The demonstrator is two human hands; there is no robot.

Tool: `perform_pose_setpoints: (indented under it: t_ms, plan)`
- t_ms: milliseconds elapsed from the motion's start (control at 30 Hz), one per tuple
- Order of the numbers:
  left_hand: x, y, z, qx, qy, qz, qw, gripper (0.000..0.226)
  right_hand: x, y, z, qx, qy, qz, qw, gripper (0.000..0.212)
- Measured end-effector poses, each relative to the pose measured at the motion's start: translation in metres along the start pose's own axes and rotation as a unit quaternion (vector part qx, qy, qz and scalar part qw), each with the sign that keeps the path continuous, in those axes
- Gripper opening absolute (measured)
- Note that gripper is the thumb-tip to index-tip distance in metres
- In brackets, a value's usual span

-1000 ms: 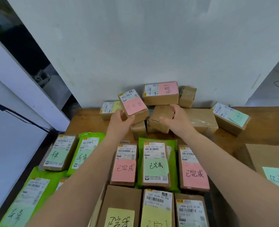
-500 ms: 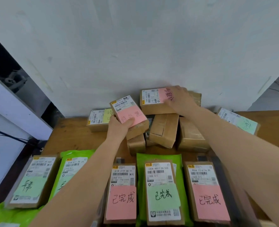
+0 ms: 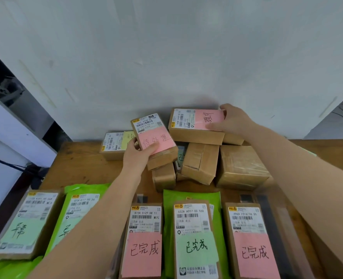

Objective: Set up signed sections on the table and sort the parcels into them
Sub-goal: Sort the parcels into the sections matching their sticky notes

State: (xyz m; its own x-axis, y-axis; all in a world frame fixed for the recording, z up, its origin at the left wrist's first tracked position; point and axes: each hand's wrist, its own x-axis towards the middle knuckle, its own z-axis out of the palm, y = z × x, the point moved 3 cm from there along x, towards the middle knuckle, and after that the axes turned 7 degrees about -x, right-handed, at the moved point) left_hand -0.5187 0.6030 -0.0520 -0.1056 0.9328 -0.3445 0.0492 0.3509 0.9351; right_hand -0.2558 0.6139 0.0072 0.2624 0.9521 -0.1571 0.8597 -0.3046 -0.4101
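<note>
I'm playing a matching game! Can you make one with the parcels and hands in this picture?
Things:
1. left hand
2. right hand
3. front middle parcel
4. box at the back left

Matches:
A. yellow note
B. green note
C. holds the tilted box with a pink note
D. grips the top box of the pile

Pairs: 1-C, 2-D, 3-B, 4-A
</note>
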Motion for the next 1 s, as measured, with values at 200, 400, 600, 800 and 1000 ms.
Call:
perform_pose_setpoints:
  t_ms: [200, 400, 600, 800, 1000]
  plan:
    - [-0.012, -0.006, -0.008, -0.027, 0.021, -0.004, 0.999, 0.068, -0.030, 0.004, 0.009, 0.079, 0.000, 0.012, 0.997, 0.060]
    - [-0.038, -0.006, 0.000, 0.031, -0.002, 0.041, 0.999, 0.076, -0.060, -0.001, 0.027, 0.109, -0.019, 0.045, 0.993, 0.059]
    - [-0.058, -0.005, 0.006, 0.036, -0.005, 0.061, 0.998, 0.075, -0.071, -0.003, 0.045, 0.307, -0.069, 0.126, 0.941, 0.069]
    - [-0.077, -0.004, -0.002, 0.005, -0.006, 0.052, 0.999, 0.076, -0.083, 0.000, 0.047, 0.359, -0.111, 0.120, 0.919, 0.049]
    - [-0.118, 0.016, -0.021, -0.043, -0.016, 0.062, 0.997, 0.077, -0.129, -0.008, 0.025, 0.455, -0.082, 0.051, 0.885, 0.065]
